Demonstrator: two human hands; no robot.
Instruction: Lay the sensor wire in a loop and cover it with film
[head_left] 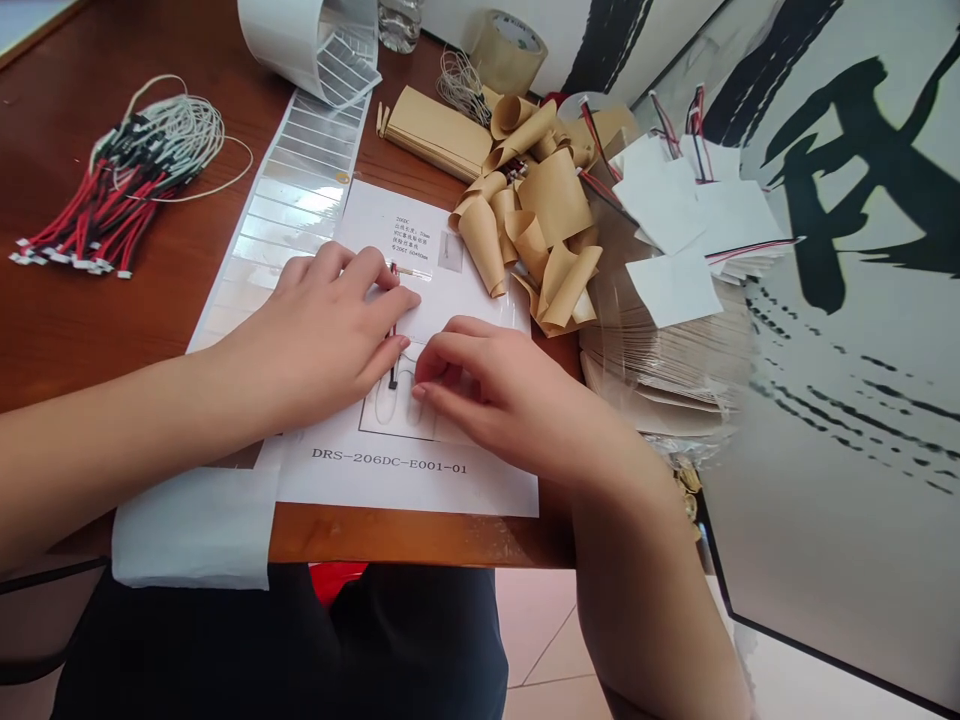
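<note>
Head view: left hand [322, 330] flat on a printed paper sheet [420, 480], fingers slightly spread, fingertips at the top end of a thin red-and-black wire [393, 335]. Right hand [487, 390] curled, fingertips [424, 372] just beside the wire, any pinch impossible to tell. Wire upright between both hands, over the sheet's drawn outline. Upper left of the frame, on the wooden counter [420, 535]: a bundle of red-and-black wires [127, 190] and a strip of shiny labels [292, 190]. Upper right: curled tan paper strips [525, 210] and white paper squares with wires [675, 220]. Along the top edge: a roll of packing tape [504, 50] and a clear bottle [397, 25].
</note>
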